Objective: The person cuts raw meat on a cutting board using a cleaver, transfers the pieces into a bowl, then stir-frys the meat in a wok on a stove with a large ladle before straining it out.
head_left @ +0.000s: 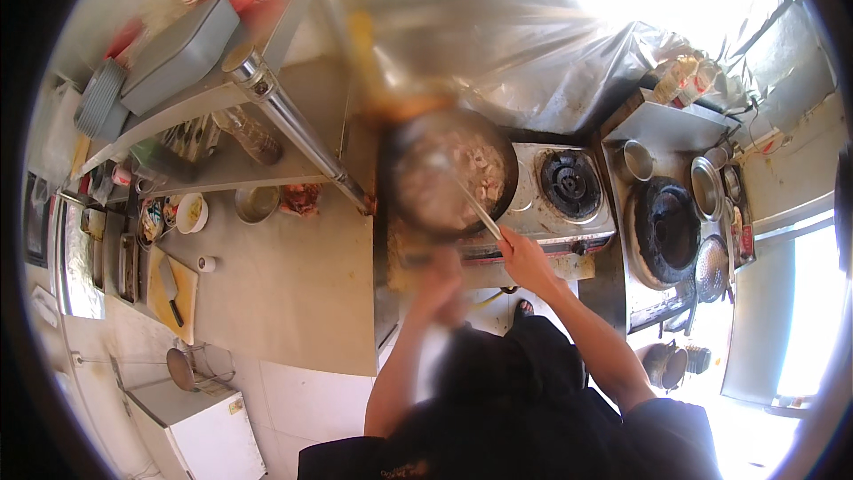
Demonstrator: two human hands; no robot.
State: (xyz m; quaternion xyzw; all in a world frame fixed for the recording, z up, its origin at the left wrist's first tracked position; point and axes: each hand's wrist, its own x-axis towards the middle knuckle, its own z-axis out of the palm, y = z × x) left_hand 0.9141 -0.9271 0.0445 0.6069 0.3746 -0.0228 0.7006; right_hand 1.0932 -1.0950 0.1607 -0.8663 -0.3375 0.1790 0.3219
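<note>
A dark wok (512, 173) stands on the left part of a gas stove, with pieces of meat (483, 170) in it. My right hand (526, 259) is closed around the handle of a long metal utensil (483, 215), probably a ladle or spatula, whose blurred head is among the food. My left hand (443, 287) is just below the near rim of the wok, towards my body. It is blurred, and whether it grips the wok's handle or something else cannot be told. A blurred patch covers part of the wok and the area behind it.
Right of the wok is a bare burner (570, 181); farther right stand a larger black burner (666, 230) and a perforated skimmer (712, 268). On the left counter (293, 293) are a metal bowl (256, 203), raw meat (300, 199) and a cleaver (168, 279) on a cutting board (156, 300). A shelf post (300, 127) rises nearby.
</note>
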